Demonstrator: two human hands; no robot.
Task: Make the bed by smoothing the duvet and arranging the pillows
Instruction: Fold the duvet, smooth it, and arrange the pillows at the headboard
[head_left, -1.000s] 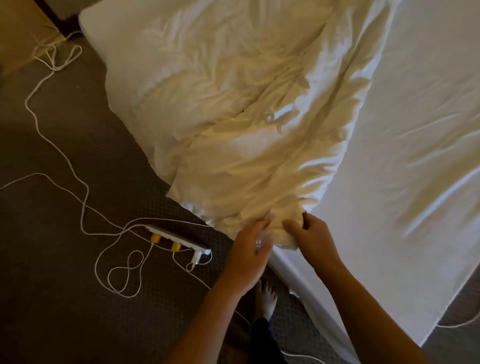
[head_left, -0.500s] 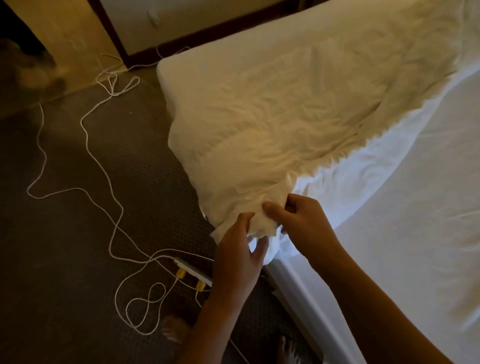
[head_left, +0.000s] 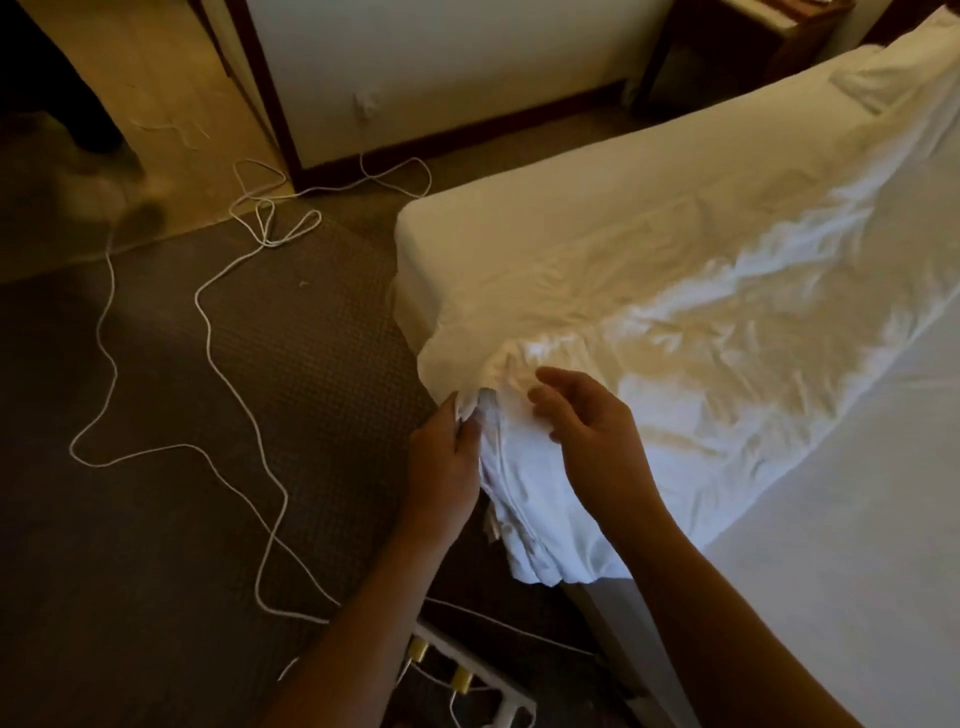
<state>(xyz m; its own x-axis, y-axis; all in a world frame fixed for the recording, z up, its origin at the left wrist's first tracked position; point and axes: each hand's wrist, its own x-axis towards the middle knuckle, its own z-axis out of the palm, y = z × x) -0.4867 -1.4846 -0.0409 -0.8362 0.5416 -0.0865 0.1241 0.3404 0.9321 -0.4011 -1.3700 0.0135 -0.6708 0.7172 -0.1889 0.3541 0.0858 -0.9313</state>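
My left grip (head_left: 448, 451) is pinching the corner of the duvet (head_left: 675, 322), with the cloth bunched up between my fingers and thumb. My right grip (head_left: 582, 415) is let go, with its fingers loose and a little bent. It hovers just over the same corner, and I cannot tell if it touches the cloth.

I think I hold the corner because that is the best place to pull from. A tug there can stretch the whole duvet flat. The free hand is close so it can grab the edge beside the first hand.

The duvet lies across the bed (head_left: 857, 597), from my hands up toward the far right end. It is white and very crinkly, with lots of folds and bumps. The corner I hold hangs over the side of the bed in a messy clump. The near part of the bed is not covered, so a lot is left to do.

A long white cord (head_left: 202, 322) snakes over the carpet, and a power strip (head_left: 467, 670) sits near my arms.
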